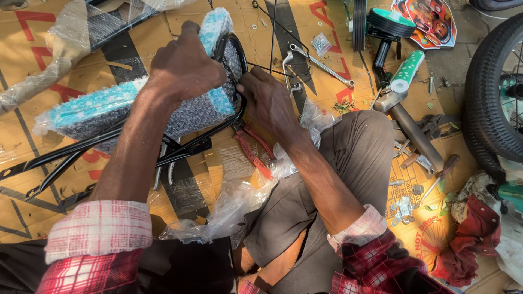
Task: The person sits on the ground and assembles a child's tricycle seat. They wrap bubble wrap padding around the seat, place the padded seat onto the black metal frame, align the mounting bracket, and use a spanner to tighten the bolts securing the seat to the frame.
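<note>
**Head view: two hands working on a wrapped bicycle frame**

A black bicycle frame (163, 117), padded with bubble wrap and turquoise foam sleeves, is lying across flattened cardboard (32, 158) in front of the seated person. The left hand (182, 68) is pressing down on top of the wrapped tube, fingers curled over the turquoise padding and clasping it. The right hand (269, 103) is reaching in at the frame's black curved end, fingers bent around the tubing there; how firmly they are closing is hidden by the hand itself.

Just below the right hand, red-handled pliers (253, 149) are lying on the cardboard, partly on crumpled clear plastic (234, 201) that is trailing down toward the person's knee. Beyond the hands, a silver spanner (321, 64) and thin black wires are resting on the cardboard. Further right, a handlebar stem with a green-and-white grip (407, 71) is lying near small metal fittings, and a black tyre (487, 103) is standing at the right edge. A red rag (468, 239) is sitting at lower right.
</note>
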Available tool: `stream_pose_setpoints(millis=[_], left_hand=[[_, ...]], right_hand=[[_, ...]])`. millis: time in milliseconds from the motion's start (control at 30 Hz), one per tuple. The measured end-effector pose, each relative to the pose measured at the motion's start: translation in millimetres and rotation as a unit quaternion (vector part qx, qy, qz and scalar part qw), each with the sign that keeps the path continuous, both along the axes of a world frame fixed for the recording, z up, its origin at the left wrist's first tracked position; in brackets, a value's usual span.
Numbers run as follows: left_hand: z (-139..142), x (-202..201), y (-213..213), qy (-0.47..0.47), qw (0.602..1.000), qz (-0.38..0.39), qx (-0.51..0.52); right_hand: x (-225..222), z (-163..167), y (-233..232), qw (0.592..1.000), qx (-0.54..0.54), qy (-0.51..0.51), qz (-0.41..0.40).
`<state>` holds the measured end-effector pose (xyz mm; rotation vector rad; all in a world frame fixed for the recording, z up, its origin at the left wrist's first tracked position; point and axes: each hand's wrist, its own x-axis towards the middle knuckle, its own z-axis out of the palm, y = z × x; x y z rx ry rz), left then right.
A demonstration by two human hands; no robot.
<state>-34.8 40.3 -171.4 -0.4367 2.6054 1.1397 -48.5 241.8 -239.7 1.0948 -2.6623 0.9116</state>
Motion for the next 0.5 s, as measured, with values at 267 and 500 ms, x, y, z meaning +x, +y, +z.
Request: stream_pose_setpoints(millis=[267, 500], left_hand=[[-0.2, -5.2, -4.4, -0.021, 1.0, -0.013, -0.018], [7.7, 0.2, -1.3, -0.003, 1.0, -0.024, -0.018]], right_hand=[[-5.4, 6.3, -1.7, 0.999, -0.026, -0.033, 0.015], [-2.1, 8.5, -0.7, 0.999, -0.034, -0.025, 0.028]])
